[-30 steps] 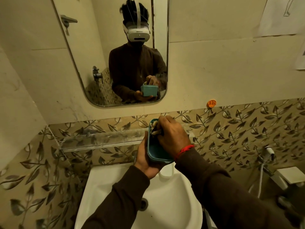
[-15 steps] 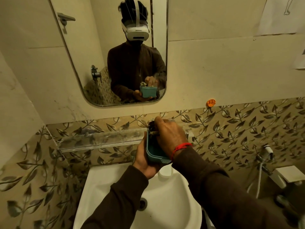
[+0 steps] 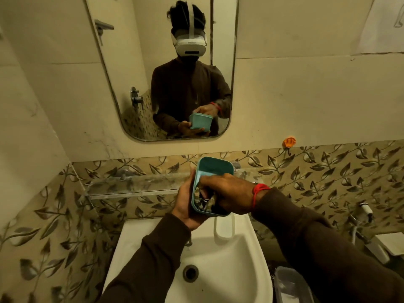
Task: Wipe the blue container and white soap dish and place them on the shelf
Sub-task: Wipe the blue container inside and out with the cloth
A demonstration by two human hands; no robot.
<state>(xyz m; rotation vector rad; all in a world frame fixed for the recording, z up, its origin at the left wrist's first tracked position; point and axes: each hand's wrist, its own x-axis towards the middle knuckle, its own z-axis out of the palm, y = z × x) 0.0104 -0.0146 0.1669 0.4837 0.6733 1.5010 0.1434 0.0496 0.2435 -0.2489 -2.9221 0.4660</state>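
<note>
Two hands held a blue rounded-rectangular plastic container (image 3: 213,169) above a white ceramic washbasin (image 3: 229,259), just in front of a clear glass wall shelf (image 3: 135,184). The left hand (image 3: 188,204) cupped its underside, fingers wrapped against the wall. The right hand (image 3: 229,193) reached inside, fingers closed on a crumpled patterned cloth (image 3: 205,201). A wall mirror (image 3: 153,84) hung above.

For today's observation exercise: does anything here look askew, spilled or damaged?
Nothing stands out. The blue container is tilted only because the left hand holds it while the right hand wipes inside with a cloth.
</note>
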